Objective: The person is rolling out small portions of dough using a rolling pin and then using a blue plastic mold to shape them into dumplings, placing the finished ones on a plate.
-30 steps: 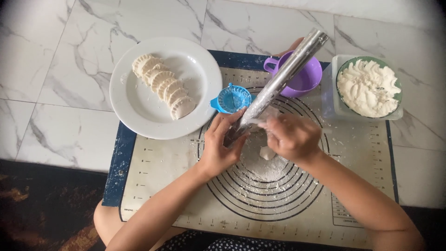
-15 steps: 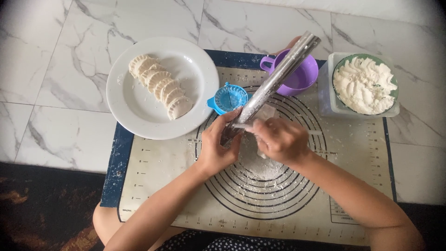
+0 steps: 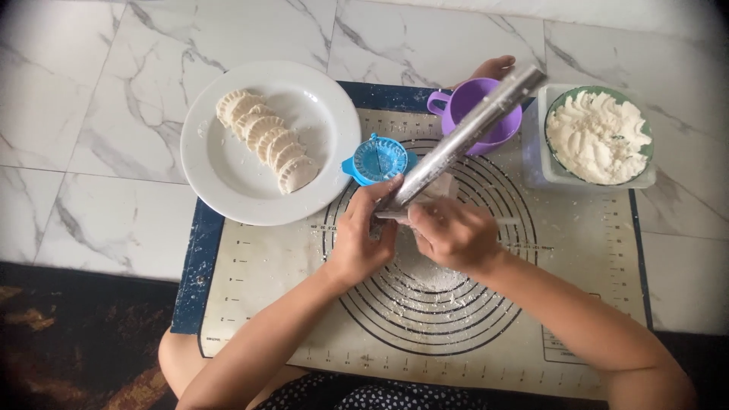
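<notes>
Steel rolling pin held over a floured pastry mat

The one rolling pin [image 3: 463, 140] is a shiny metal tube, tilted from the mat's middle up toward the far right. The left hand [image 3: 363, 239] closes its grip round the pin's near end; the right hand [image 3: 456, 234] is curled just beside it, its hold unclear. Around them lie one pastry mat [image 3: 266, 304] with ringed markings, one blue dumpling press [image 3: 378, 158], one purple cup [image 3: 474, 106], one flour bowl [image 3: 600, 137], and one white plate [image 3: 228, 175] bearing about six folded dumplings [image 3: 266, 140].

The single head camera is looking almost straight down, from fairly close above, onto the baking mat [image 3: 273, 304] lying on the marble floor [image 3: 91, 114].
</notes>
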